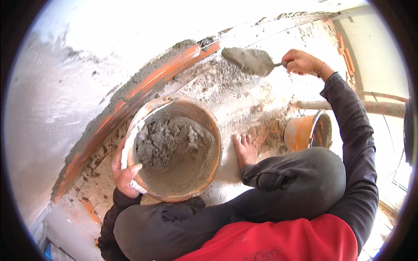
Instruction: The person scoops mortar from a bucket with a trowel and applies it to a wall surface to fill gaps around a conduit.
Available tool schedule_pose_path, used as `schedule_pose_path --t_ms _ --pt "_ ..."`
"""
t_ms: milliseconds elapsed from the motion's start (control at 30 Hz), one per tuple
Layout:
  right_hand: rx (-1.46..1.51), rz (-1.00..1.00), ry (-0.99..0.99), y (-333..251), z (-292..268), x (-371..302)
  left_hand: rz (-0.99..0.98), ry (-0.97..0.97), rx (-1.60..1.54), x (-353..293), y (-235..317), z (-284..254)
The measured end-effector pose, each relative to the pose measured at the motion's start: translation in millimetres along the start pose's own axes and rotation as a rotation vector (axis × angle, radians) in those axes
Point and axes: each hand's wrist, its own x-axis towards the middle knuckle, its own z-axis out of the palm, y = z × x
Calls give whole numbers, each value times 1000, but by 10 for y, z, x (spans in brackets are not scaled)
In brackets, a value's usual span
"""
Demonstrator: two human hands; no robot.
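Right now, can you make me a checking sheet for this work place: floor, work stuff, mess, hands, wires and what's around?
Surface: pale floor, spotted with grey and orange bits.
Job's things: big bucket with grey mortar inside; smeared trowel; brick row edged with mortar.
Clutter: small bucket near the knee; brick pieces at upper right.
Hands: left hand grips the big bucket's left side; right hand holds the trowel's handle.
Cables: thin dark line at far right, perhaps a cable; can't tell.
Surroundings: pale wall left, pipe right, bare foot between the buckets.
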Motion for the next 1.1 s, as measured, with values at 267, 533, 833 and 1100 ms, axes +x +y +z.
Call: schedule_pose_path --t_ms 267,533,833,1100 --pt "-833 -395 586 426 -285 1093 -153 34 222 -99 239 32" --pt "-596 -377 803 828 -33 737 -188 66 468 -142 299 -6" --pt "-622 -74 545 656 109 263 -26 1 348 115 318 558" --pt "-813 -10 543 697 -222 546 28 -91 372 253 322 646"
